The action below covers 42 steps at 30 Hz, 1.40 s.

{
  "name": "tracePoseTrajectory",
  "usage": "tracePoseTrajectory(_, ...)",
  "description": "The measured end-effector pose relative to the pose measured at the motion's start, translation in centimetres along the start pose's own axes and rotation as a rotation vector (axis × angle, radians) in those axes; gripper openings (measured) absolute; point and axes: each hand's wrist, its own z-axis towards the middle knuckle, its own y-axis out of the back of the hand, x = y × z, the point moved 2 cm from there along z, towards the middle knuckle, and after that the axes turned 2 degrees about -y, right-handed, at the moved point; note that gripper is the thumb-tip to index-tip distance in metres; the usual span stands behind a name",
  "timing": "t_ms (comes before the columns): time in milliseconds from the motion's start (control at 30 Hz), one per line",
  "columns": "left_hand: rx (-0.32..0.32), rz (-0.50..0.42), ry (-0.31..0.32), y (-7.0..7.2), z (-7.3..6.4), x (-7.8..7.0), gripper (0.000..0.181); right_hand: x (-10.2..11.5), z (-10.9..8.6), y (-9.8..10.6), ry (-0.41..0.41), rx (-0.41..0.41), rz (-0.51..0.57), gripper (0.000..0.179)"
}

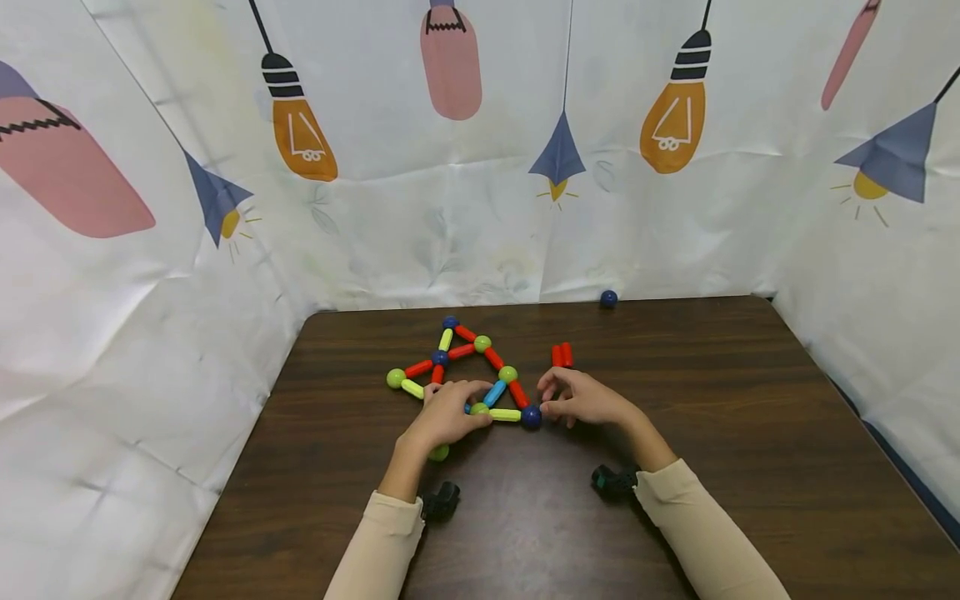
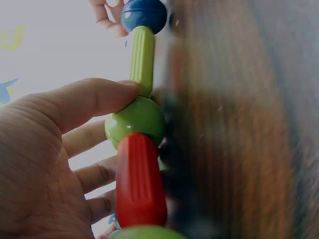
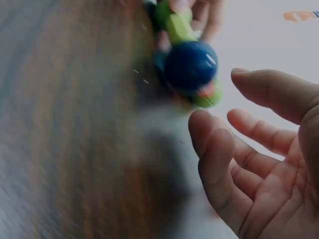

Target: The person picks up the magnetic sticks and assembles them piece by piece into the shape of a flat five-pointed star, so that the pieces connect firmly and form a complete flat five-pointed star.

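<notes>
A flat frame of coloured magnetic-looking rods and balls (image 1: pixel 462 350) lies on the table. My left hand (image 1: pixel 447 412) pinches its near green ball (image 1: pixel 480 409) between thumb and fingers; a red rod (image 2: pixel 140 179) and a yellow-green rod (image 2: pixel 143 57) join that ball in the left wrist view. At the frame's right corner sits a dark blue ball (image 1: pixel 531 417). Just right of it is my right hand (image 1: pixel 585 398), fingers loosely bent. In the right wrist view, a gap separates its fingertips from the blue ball (image 3: pixel 191 66), and nothing is held.
Two loose red rods (image 1: pixel 562 356) lie side by side beyond the right hand. Another dark blue ball (image 1: pixel 609 298) rests at the brown table's (image 1: pixel 690 350) back edge, by the patterned cloth (image 1: pixel 487 225). Small black cameras (image 1: pixel 441 502) are worn on both wrists.
</notes>
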Motion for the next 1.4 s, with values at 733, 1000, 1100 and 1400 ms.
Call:
tracePoseTrajectory(733,0.002,0.017,0.001,1.6,-0.7,0.4,0.036,-1.6,-1.6,4.6,-0.015,-0.211,0.023,0.036)
tracePoseTrajectory(1000,-0.035,0.105,0.034,0.1,-0.1,-0.5,0.059,-1.8,-1.6,4.8,0.002,-0.230,0.026,0.034)
tracePoseTrajectory(1100,-0.051,0.124,0.042,-0.2,-0.1,-0.6,0.067,-1.8,-1.5,4.8,0.006,-0.240,0.024,0.034)
tracePoseTrajectory(1400,-0.027,0.085,0.036,-0.3,0.2,-0.1,0.069,-2.3,-1.3,5.2,-0.006,-0.319,0.023,0.033)
